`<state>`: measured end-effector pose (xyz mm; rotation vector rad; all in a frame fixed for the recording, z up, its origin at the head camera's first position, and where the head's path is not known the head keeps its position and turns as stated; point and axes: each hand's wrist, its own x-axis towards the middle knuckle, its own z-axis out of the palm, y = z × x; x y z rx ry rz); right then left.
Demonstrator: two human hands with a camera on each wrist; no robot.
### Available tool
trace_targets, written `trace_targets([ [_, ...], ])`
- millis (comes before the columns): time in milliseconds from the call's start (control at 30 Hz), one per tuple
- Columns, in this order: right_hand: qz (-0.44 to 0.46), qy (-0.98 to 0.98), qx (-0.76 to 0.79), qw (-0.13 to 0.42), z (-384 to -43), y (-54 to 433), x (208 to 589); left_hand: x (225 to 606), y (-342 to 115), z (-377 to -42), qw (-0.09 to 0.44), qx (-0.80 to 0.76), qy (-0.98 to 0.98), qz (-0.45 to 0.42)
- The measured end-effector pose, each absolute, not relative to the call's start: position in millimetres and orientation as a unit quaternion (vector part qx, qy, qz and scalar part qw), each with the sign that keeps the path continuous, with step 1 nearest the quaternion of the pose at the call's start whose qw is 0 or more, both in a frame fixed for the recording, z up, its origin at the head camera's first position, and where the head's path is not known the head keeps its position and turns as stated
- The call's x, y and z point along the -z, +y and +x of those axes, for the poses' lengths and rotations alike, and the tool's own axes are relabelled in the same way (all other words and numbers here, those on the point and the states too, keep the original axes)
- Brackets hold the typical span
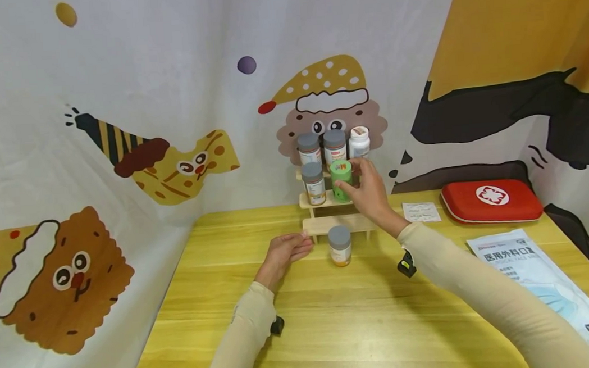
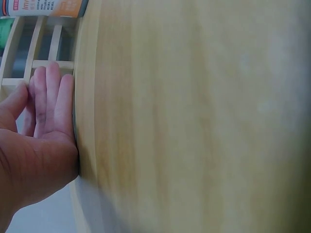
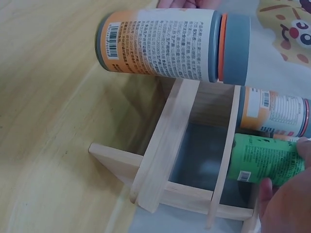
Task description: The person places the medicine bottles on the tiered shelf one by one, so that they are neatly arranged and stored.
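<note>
Green bottle (image 1: 342, 180) stands on the middle step of the wooden rack (image 1: 337, 223), gripped by the right hand (image 1: 368, 191) with fingers curled round it. Near left, the left hand (image 1: 286, 252) rests relaxed, fingers apart, on the surface (image 1: 333, 328) beside a grey-capped bottle (image 1: 340, 245).

We wear long, close-fitting beige sleeves on both arms, running from the bottom edge of the head view up to the wrists. The left sleeve (image 1: 243, 333) ends just short of our bare left hand (image 1: 284, 253), and a small black device (image 1: 276, 324) sits at about 3 o'clock of that forearm. The right sleeve (image 1: 488, 290) stops at the wrist below our bare right hand (image 1: 368, 193); a small black clip-like unit (image 1: 406, 265) hangs at its 9 o'clock side. Neither hand shows rings or gloves.
</note>
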<state>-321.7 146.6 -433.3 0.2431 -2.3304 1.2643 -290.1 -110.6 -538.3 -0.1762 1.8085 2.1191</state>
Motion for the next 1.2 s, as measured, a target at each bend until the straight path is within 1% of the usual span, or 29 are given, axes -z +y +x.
trace_targets([
  [300, 0.086, -0.846, -0.468, 0.241, -323.3, 144.8, 436.6, 537.1, -111.1, -288.5, 0.174, -0.743, 0.644, -0.057],
  [633, 0.08, -0.844, -0.477, 0.232, -319.7, 142.1, 438.4, 539.3, -109.4, -287.6, 0.176, -0.745, 0.641, -0.057],
  [933, 0.087, -0.837, -0.495, 0.215, -318.7, 146.2, 444.1, 537.7, -110.9, -289.2, 0.178, -0.744, 0.641, -0.063],
  [1200, 0.093, -0.826, -0.519, 0.198, -306.6, 154.7, 454.2, 539.3, -113.0, -290.1, 0.176, -0.745, 0.641, -0.058],
])
